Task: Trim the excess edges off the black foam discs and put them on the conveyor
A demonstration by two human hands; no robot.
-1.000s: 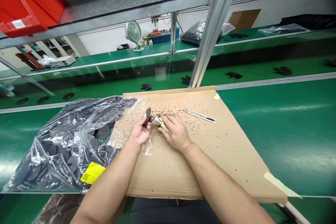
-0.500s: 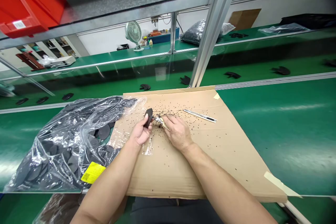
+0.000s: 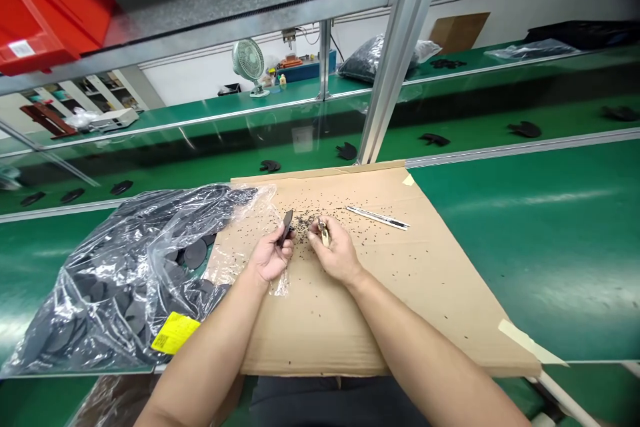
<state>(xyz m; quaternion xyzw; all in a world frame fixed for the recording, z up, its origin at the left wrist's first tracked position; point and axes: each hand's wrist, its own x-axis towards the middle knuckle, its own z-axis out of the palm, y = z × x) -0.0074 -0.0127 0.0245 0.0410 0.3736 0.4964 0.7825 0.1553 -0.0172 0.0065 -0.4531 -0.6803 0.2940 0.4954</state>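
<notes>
My left hand is closed around a thin black plastic part, held upright and seen nearly edge-on. Just to its right, my right hand grips small nippers with cream-coloured handles. A gap separates the nippers from the part; their jaws are too small to read. Both hands are over a cardboard sheet, where many tiny black scraps lie scattered. A utility knife rests on the cardboard right of my right hand.
A clear plastic bag of round black parts, with a yellow label, lies at the left. Behind the cardboard, black parts are spaced along a green belt. A metal post and a red bin stand above.
The nippers have come away from the black part and turned upward in my right hand. My left hand has tilted the part more edge-on. The whole view has shifted slightly.
</notes>
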